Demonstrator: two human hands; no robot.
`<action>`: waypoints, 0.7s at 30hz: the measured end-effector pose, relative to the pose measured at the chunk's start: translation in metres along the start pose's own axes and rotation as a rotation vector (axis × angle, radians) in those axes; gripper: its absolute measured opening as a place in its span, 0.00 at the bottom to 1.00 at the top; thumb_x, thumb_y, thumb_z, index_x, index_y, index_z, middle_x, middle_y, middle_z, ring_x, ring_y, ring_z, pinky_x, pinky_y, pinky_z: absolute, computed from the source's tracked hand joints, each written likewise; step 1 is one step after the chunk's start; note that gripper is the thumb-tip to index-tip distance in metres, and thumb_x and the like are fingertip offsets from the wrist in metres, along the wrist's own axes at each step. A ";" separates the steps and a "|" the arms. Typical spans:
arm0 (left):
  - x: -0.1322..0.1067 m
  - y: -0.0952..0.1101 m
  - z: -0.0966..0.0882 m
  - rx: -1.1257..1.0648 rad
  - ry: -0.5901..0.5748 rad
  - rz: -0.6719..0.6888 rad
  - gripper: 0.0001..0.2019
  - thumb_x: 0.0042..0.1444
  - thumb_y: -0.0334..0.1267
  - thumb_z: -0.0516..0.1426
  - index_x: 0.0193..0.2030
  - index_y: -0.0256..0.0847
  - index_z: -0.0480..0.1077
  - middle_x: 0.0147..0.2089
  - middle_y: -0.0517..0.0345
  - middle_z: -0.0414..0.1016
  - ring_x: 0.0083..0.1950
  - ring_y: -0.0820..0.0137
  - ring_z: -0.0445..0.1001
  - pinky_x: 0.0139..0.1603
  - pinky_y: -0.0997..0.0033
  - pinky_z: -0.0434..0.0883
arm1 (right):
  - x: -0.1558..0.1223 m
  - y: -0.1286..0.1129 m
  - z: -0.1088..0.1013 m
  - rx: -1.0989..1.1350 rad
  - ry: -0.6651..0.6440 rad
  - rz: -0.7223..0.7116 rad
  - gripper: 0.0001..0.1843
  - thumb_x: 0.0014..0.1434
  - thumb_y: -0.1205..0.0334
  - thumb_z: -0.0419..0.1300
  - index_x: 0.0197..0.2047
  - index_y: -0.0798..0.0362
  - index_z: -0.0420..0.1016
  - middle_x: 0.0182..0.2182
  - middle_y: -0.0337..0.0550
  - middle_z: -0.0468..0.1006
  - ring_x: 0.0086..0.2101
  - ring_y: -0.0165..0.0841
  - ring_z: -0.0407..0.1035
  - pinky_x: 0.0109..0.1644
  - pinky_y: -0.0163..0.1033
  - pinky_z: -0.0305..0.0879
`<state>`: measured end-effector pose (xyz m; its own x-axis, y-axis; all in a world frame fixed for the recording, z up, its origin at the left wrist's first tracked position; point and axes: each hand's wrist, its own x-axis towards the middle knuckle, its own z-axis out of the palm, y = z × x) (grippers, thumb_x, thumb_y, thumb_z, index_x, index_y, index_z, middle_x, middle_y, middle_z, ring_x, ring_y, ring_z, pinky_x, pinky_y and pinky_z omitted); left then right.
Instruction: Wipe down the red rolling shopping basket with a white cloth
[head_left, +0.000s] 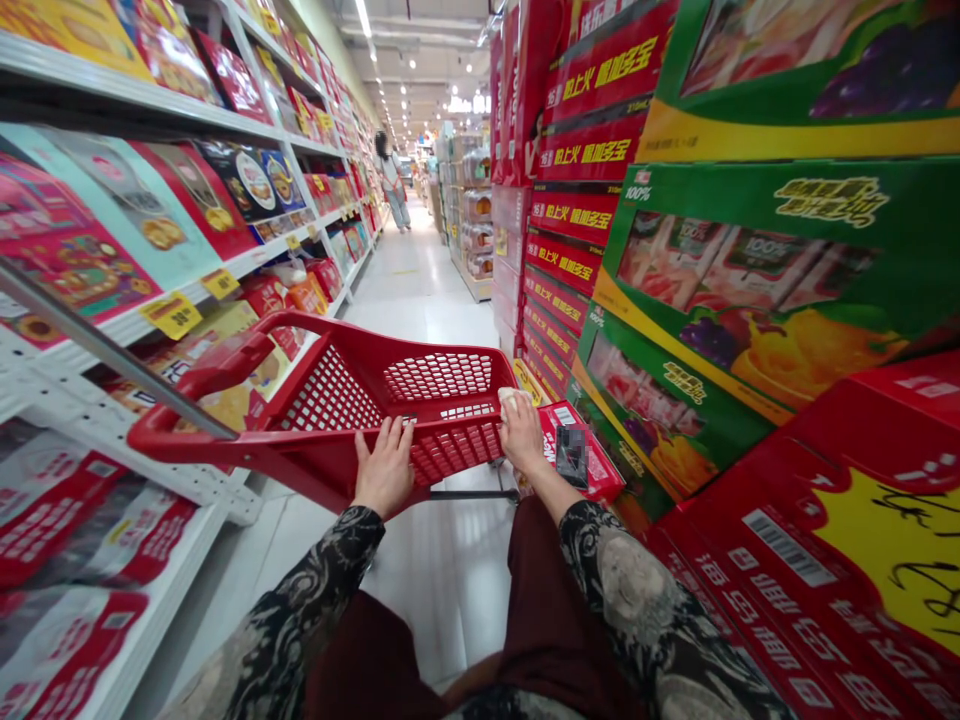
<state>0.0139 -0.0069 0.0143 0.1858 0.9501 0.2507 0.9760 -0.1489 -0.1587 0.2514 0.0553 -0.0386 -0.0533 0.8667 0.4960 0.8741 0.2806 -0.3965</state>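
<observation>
- Bright shop aisle with a glossy pale floor [427, 310]; one person [395, 188] far along it.
- Left: white metal shelving [161, 97] of colourful packages; two yellow price tags [172, 314] nearest.
- Right: three stacked green fruit-printed cartons [757, 280].
- One red plastic shopping cart [457, 455] with perforated walls, before the person, between both sides.
- Two hands: left hand [385, 465], fingers slightly spread over its near rim, grip unclear; right hand [521, 435] closed around one crumpled white wad [515, 398] at its corner.
</observation>
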 end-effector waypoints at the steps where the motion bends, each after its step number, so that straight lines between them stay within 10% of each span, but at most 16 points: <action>1: 0.000 0.003 0.000 0.006 0.004 -0.004 0.31 0.49 0.32 0.46 0.62 0.32 0.53 0.66 0.42 0.52 0.67 0.55 0.47 0.62 0.37 0.38 | 0.000 -0.004 0.002 0.001 0.005 0.000 0.29 0.52 0.72 0.50 0.59 0.61 0.60 0.60 0.56 0.57 0.61 0.42 0.46 0.62 0.51 0.45; 8: 0.003 0.024 0.000 -0.018 0.015 0.024 0.31 0.48 0.34 0.50 0.62 0.36 0.56 0.66 0.40 0.51 0.67 0.53 0.47 0.63 0.40 0.38 | 0.003 -0.053 0.019 0.040 -0.107 -0.277 0.31 0.52 0.73 0.50 0.61 0.57 0.58 0.60 0.51 0.58 0.61 0.40 0.46 0.63 0.48 0.44; 16: 0.001 0.016 0.004 -0.051 0.017 0.043 0.31 0.48 0.32 0.48 0.62 0.37 0.54 0.66 0.44 0.51 0.67 0.58 0.47 0.63 0.40 0.34 | 0.006 0.022 -0.006 -0.034 -0.069 -0.039 0.30 0.48 0.76 0.49 0.56 0.58 0.65 0.58 0.53 0.62 0.59 0.42 0.50 0.61 0.51 0.48; 21: 0.003 0.025 0.003 -0.049 0.023 0.006 0.31 0.48 0.34 0.49 0.62 0.35 0.55 0.66 0.42 0.52 0.67 0.56 0.47 0.64 0.42 0.37 | 0.002 0.004 0.015 0.026 0.039 -0.072 0.29 0.48 0.77 0.48 0.55 0.59 0.66 0.56 0.53 0.63 0.59 0.41 0.49 0.61 0.51 0.48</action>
<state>0.0383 -0.0070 0.0087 0.1937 0.9425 0.2723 0.9792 -0.1686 -0.1130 0.2479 0.0641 -0.0509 -0.0964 0.8270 0.5539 0.8560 0.3528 -0.3778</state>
